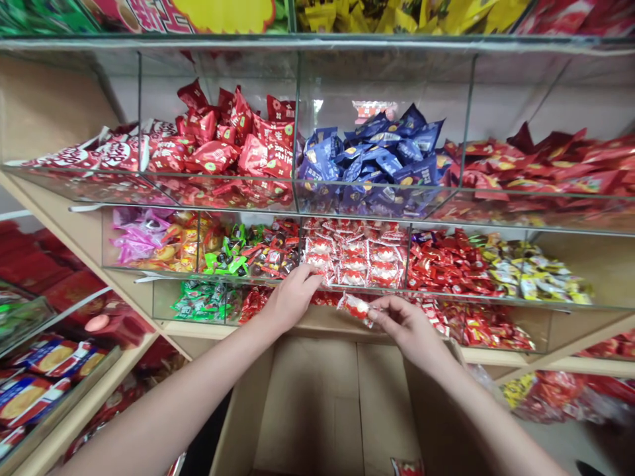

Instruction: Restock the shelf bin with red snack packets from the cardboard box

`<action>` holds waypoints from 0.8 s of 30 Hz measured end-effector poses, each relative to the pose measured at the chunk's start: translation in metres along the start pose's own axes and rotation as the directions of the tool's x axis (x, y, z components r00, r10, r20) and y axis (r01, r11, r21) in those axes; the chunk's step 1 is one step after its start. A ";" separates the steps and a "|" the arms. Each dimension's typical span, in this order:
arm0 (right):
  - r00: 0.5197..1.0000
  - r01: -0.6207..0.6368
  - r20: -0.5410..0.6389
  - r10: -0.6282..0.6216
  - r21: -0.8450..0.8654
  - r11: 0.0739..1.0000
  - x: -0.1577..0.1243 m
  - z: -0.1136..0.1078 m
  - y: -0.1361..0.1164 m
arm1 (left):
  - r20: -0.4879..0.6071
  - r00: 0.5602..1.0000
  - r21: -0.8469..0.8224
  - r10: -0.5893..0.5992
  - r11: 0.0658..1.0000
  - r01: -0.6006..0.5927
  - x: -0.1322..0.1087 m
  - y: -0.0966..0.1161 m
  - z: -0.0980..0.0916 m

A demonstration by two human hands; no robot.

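My left hand (290,297) reaches up to the front glass edge of a bin of red-and-white wrapped candies (354,254), fingers curled over the rim; whether it holds a candy I cannot tell. My right hand (404,324) pinches one red-and-white candy packet (354,307) just below that bin. Both hands are above an open cardboard box (330,403), which has one small red packet (407,467) lying at its bottom.
Stepped clear acrylic bins hold red packets (233,142), blue packets (377,158), more red ones (546,165), pink and orange sweets (153,241), green ones (198,301) and yellow-white ones (536,271). A wooden shelf (74,231) and further bins stand at left.
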State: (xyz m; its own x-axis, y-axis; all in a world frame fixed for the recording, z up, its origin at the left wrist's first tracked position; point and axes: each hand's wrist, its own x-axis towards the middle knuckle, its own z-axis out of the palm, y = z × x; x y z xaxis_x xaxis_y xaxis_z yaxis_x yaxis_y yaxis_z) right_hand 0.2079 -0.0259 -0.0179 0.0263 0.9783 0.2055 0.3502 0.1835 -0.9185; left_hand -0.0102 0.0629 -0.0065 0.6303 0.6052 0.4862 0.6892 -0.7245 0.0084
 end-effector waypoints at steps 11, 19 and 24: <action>0.999 -0.001 0.034 0.004 -0.082 0.997 -0.008 -0.008 0.012 | 0.025 0.997 0.115 -0.077 0.991 0.074 0.009 0.010 -0.004; 0.997 0.026 -0.070 -0.033 -0.095 0.995 0.002 -0.039 0.007 | 0.066 0.997 0.134 -0.043 0.990 0.033 -0.002 0.006 -0.009; 0.985 0.013 -0.173 -0.026 -0.077 0.997 0.006 -0.057 0.003 | 0.059 0.998 0.138 -0.026 0.990 0.017 -0.003 0.003 -0.008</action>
State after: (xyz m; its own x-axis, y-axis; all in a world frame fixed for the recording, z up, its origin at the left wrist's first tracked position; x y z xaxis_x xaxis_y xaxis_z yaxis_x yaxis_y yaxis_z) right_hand 0.2627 -0.0253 -0.0001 0.1782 0.9418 0.2849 0.4217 0.1885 -0.8869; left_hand -0.0129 0.0557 -0.0009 0.6322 0.6419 0.4339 0.7428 -0.6614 -0.1038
